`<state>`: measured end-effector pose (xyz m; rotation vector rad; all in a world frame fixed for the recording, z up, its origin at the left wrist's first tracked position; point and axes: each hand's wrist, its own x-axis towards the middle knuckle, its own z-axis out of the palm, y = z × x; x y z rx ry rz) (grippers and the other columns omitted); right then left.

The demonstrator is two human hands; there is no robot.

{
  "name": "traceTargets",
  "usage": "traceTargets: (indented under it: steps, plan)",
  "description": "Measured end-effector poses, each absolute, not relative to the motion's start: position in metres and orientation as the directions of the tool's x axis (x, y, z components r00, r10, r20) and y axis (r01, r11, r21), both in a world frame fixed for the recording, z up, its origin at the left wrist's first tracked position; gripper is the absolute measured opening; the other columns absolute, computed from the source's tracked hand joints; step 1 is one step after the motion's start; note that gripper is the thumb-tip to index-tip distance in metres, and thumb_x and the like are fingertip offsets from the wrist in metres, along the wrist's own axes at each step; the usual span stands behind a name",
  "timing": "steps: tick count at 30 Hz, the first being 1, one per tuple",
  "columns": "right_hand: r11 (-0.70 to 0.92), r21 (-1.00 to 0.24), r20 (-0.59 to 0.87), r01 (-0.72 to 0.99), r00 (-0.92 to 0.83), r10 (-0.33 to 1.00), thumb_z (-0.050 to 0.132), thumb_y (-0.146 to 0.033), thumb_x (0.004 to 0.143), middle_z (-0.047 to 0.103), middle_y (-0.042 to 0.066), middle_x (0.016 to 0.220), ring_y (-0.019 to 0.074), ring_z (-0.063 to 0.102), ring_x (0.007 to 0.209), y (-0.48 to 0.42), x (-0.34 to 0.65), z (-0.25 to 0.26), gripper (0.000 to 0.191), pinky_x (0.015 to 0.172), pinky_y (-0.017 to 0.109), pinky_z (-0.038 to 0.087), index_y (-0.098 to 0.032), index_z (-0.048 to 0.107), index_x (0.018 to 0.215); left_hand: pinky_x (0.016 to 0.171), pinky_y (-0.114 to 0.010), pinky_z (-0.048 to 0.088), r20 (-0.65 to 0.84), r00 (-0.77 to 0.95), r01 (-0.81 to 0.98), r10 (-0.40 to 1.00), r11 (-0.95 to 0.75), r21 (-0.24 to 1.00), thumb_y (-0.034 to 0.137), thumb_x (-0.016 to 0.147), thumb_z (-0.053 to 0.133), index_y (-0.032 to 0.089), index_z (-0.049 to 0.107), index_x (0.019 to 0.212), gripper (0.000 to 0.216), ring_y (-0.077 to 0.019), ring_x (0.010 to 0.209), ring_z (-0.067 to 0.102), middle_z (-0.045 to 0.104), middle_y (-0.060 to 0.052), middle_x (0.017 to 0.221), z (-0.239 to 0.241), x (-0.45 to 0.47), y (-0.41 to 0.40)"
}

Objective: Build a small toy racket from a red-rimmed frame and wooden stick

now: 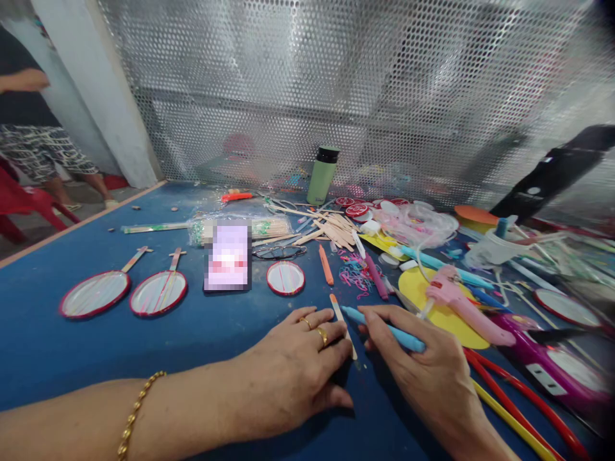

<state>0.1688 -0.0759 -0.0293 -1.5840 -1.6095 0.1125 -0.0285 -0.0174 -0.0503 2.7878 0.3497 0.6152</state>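
Left hand (298, 378) lies palm down on the blue table (192, 333), fingers together, fingertips pinning a thin stick (342, 318) with an orange tip flat to the surface. Right hand (423, 371) pinches a blue pen-shaped tool (384, 328) between thumb and fingers. The tool's point is touching or just beside the stick; cannot tell which. The stick sits front centre, between the two hands, and runs away from the person.

Judgement: the stick looks very light, narrow and stiff but easy to snap, and likely to skid on the smooth table. Best held by pressing down along its middle, not by the ends.

Just right of the hands are a pink glue gun (456, 301) on a yellow disc (418, 288), and red and yellow tubes (519, 410). Behind them are a round red-rimmed lid (285, 278), two lids with stick handles (158, 291), a pile of craft sticks (331, 230) and a green flask (321, 174). Another person stands far left.
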Motion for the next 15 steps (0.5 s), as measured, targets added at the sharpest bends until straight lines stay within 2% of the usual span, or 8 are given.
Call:
traceTargets:
  steps: [6,15]
  plan:
    - [0.237,-0.575,0.489,0.783,0.096,0.867,0.059,-0.033,0.093,0.074,-0.004,0.076,0.0094,0.067,0.061,-0.0743,0.1645,-0.0258,0.020,0.060,0.016,0.051,-0.023,0.075,0.087,0.114,-0.051,0.035,0.373,0.881,0.184,0.290,-0.938,0.295,0.053,0.099,0.052,0.010,0.054,0.134,0.056,-0.0342,0.136,0.047,0.057,-0.016,0.140,-0.0527,-0.0279,-0.0164]
    - [0.227,-0.573,0.500,0.788,0.116,0.858,0.059,-0.033,0.093,0.074,-0.004,0.073,0.0091,0.066,0.057,-0.0741,0.1643,-0.0258,0.020,0.054,0.017,0.049,-0.022,0.074,0.085,0.114,-0.050,0.035,0.374,0.881,0.182,0.290,-0.937,0.297,0.053,0.099,0.052,0.010,0.054,0.134,0.056,-0.0338,0.136,0.047,0.058,-0.016,0.140,-0.0528,-0.0292,-0.0177]
